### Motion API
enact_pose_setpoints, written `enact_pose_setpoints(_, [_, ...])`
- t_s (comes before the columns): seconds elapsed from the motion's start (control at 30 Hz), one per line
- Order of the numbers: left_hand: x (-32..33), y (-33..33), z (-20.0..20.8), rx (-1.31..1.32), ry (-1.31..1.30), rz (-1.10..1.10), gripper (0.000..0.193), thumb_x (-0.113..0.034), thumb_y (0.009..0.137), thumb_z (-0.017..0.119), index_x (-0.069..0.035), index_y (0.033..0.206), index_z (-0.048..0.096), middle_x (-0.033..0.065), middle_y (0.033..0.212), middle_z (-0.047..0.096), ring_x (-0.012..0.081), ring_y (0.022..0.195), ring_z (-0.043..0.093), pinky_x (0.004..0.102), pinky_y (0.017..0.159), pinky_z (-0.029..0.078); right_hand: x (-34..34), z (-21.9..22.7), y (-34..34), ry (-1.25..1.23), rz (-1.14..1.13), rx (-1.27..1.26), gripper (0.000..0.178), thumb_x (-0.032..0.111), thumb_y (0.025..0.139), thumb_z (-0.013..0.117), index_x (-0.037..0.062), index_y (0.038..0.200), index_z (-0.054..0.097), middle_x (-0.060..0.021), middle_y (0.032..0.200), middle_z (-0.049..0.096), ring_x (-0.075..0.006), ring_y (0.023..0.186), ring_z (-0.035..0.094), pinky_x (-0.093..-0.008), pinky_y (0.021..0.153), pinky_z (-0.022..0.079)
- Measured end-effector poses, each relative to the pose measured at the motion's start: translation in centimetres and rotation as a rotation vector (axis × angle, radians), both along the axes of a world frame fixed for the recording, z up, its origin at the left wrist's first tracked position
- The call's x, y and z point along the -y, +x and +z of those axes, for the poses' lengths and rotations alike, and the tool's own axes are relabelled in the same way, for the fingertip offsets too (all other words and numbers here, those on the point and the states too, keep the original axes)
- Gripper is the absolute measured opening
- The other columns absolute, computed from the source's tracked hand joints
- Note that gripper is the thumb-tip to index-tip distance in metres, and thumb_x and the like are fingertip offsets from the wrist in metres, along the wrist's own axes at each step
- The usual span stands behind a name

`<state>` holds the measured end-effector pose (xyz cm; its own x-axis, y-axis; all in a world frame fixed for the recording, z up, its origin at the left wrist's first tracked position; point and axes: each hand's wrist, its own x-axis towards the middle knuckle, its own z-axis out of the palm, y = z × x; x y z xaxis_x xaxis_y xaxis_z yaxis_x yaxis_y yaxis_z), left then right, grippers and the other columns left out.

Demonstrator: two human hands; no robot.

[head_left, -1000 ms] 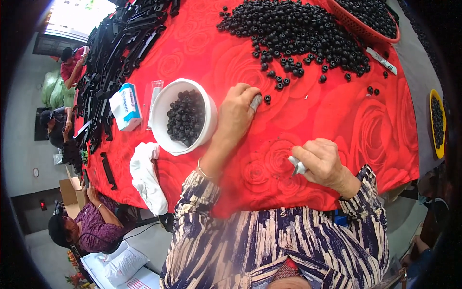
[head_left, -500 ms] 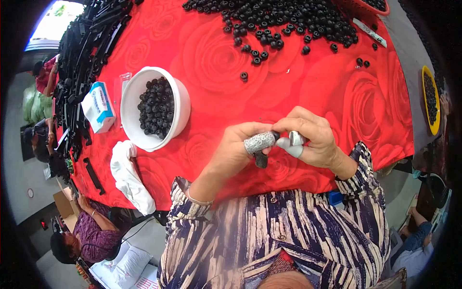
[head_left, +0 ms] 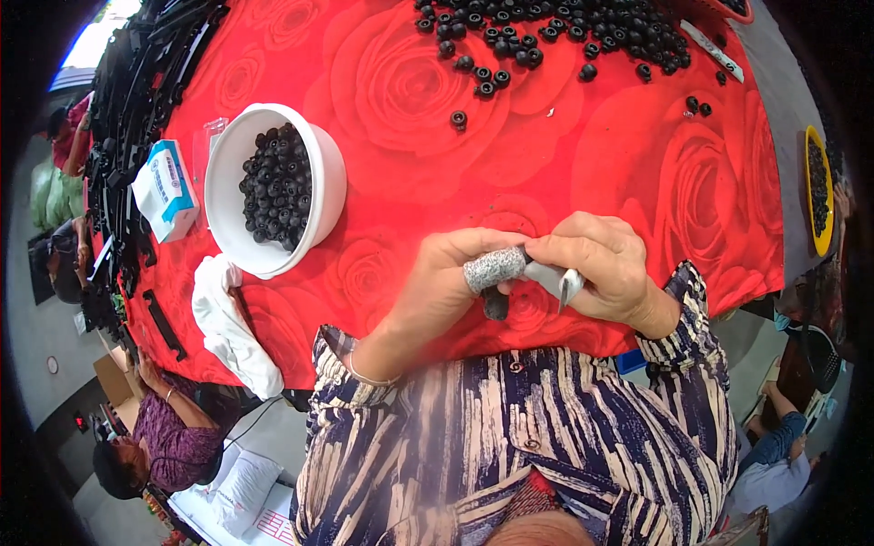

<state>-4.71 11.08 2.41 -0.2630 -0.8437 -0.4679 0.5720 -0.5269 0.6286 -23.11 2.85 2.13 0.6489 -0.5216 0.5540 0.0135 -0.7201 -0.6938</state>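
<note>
My left hand pinches a small black part between thumb and forefinger, mostly hidden by the fingertips. A speckled grey sleeve covers one of its fingers and a dark sleeve covers another. My right hand meets it at the fingertips, closed around a small metallic blade-like tool. Pale grey covering shows on a right-hand digit. Left of my hands stands a white bowl holding many small black round parts. Similar black parts lie piled at the table's far side.
The table wears a red rose-patterned cloth. A white cloth, a blue-and-white box and long black strips lie to the left. A white marker-like stick and yellow tray are at right. A co-worker sits lower left.
My right hand has turned, and the blade-like tool in it now points down toward me. Both hands stay together at the black part. The whole view has shifted slightly.
</note>
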Motion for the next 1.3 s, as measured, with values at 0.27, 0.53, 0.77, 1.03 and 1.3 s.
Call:
enact_pose_setpoints(0.27, [-0.3,-0.5,0.6,0.09,-0.107,0.037,0.022,-0.007,0.087,0.059,0.002,0.106,0.062,0.0031,0.084,0.062,0.0072,0.07,0.057,0.02,0.059,0.046,-0.3,0.0,0.0,-0.09,-0.013,0.038,0.031,0.0,0.063,0.077,-0.002,0.091,0.063,-0.0079,0.066,0.054,-0.0197,0.05,0.055,-0.0305,0.044,0.043])
enact_pose_setpoints(0.53, [-0.2,-0.4,0.3,0.187,-0.185,0.081,0.021,-0.003,0.086,0.059,0.003,0.106,0.062,0.0033,0.088,0.059,0.0083,0.074,0.057,0.0207,0.058,0.047,0.3,1.0,0.0,0.352,0.036,-0.092,0.029,0.005,0.075,0.065,-0.0017,0.101,0.055,-0.0105,0.075,0.052,-0.0228,0.061,0.054,-0.0307,0.053,0.043])
enact_pose_setpoints(0.77, [-0.2,-0.4,0.3,0.193,-0.208,0.107,0.023,-0.001,0.086,0.058,0.002,0.108,0.061,0.0046,0.092,0.059,0.009,0.073,0.058,0.0209,0.058,0.048,0.4,0.0,-0.2,0.5,0.067,-0.126,0.028,0.004,0.08,0.055,-0.0042,0.106,0.051,-0.0141,0.081,0.053,-0.0272,0.071,0.056,-0.0322,0.063,0.044])
enact_pose_setpoints(1.03, [-0.2,-0.5,-0.1,0.2,-0.219,0.132,0.023,0.0,0.087,0.056,0.002,0.109,0.061,0.0035,0.091,0.059,0.0087,0.076,0.057,0.0209,0.058,0.048,0.6,0.2,-0.1,0.481,0.077,-0.172,0.027,0.002,0.078,0.056,-0.003,0.104,0.053,-0.0153,0.084,0.057,-0.0289,0.073,0.059,-0.0335,0.064,0.046])
enact_pose_setpoints(1.3, [-0.3,-0.5,-0.1,0.174,-0.164,0.122,0.022,-0.003,0.087,0.057,0.001,0.109,0.062,0.0008,0.088,0.06,0.0061,0.077,0.054,0.0199,0.064,0.044,0.6,0.1,-0.2,0.471,0.07,-0.181,0.025,0.001,0.077,0.056,-0.0024,0.102,0.054,-0.0151,0.084,0.057,-0.0287,0.072,0.059,-0.0338,0.062,0.046])
